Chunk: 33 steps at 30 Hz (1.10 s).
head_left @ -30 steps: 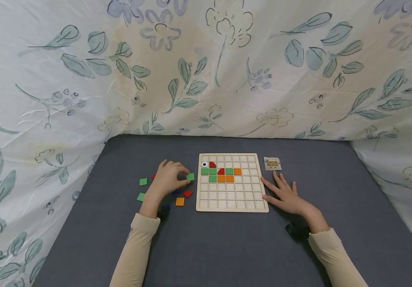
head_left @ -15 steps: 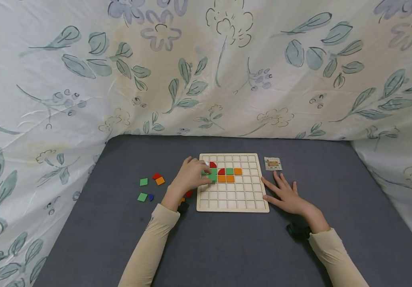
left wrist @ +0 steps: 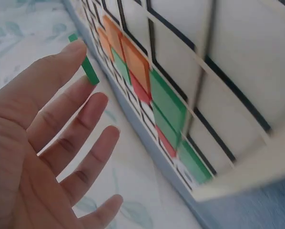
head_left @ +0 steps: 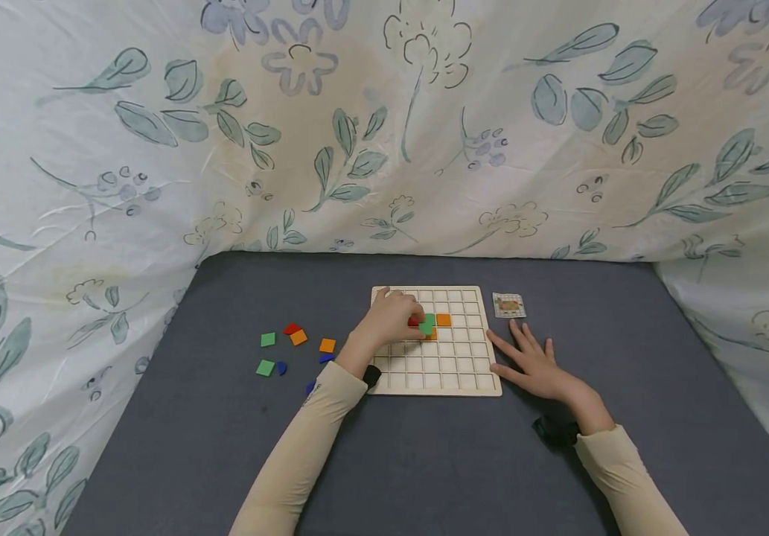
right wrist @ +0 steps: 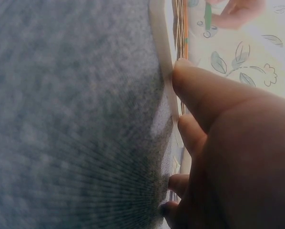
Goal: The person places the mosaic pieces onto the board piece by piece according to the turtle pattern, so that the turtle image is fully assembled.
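My left hand (head_left: 391, 318) is over the upper left part of a wooden grid board (head_left: 451, 366). Its thumb and forefinger pinch a green square tile (left wrist: 91, 71), and the other fingers spread loosely in the left wrist view. Below that tile, the board carries green tiles (left wrist: 167, 90), orange tiles (left wrist: 135, 58) and red ones; in the head view the hand hides most of them. An orange tile (head_left: 444, 320) still shows to its right. My right hand (head_left: 537, 368) lies with fingers spread, thumb and fingertip touching the board's right edge.
Loose tiles lie left of the board: green ones (head_left: 268, 339), a red one (head_left: 292, 328), orange ones (head_left: 327, 345) and blue ones (head_left: 281, 368). Beyond the right fingertips is a small picture card (head_left: 508, 305). A flowered cloth (head_left: 357, 149) hangs behind the dark table (head_left: 424, 461).
With the green tile pinched, my left hand has moved right from beside the board, across its left edge, to over the placed tiles. My right hand has stayed at the board's edge.
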### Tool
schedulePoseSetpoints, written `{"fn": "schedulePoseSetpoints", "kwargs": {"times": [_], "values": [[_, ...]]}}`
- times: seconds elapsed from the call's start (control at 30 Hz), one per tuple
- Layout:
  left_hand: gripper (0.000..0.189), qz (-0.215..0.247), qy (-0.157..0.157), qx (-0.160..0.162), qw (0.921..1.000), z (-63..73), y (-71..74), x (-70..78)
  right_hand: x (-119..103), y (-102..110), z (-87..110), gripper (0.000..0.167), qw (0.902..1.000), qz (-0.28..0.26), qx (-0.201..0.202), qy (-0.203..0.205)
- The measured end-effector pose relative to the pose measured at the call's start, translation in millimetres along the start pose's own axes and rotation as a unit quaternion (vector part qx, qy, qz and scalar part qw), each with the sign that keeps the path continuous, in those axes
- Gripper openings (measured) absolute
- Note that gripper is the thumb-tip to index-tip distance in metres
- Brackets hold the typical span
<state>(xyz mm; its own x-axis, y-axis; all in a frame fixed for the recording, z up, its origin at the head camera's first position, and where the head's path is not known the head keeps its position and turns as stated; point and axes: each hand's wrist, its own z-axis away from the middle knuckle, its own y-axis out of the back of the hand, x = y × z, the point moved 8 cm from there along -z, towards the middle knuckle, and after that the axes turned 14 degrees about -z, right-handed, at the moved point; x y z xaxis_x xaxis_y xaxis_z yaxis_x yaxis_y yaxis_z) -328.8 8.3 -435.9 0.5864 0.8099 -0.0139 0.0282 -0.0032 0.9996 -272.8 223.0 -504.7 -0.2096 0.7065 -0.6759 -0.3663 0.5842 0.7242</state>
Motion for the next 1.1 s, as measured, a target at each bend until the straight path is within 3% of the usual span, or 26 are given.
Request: {"fn": "schedulePoseSetpoints", "kwargs": {"times": [0.2, 0.57, 1.1], "values": [[0.024, -0.001, -0.002, -0.008, 1.0, -12.3, -3.5, 13.3, 0, 0, -0.5, 0.065, 0.9999, -0.005, 0.007, 0.01], [0.02, -0.023, 0.005, -0.034, 0.9991, -26.5, -18.3, 23.4, 1, 0, -1.6, 0.066, 1.0, -0.001, -0.003, 0.005], [0.021, -0.047, 0.02, -0.031, 0.9982, -27.6, -21.9, 30.2, 4, -1, -1.0, 0.066, 1.0, 0.003, 0.002, 0.003]]}}
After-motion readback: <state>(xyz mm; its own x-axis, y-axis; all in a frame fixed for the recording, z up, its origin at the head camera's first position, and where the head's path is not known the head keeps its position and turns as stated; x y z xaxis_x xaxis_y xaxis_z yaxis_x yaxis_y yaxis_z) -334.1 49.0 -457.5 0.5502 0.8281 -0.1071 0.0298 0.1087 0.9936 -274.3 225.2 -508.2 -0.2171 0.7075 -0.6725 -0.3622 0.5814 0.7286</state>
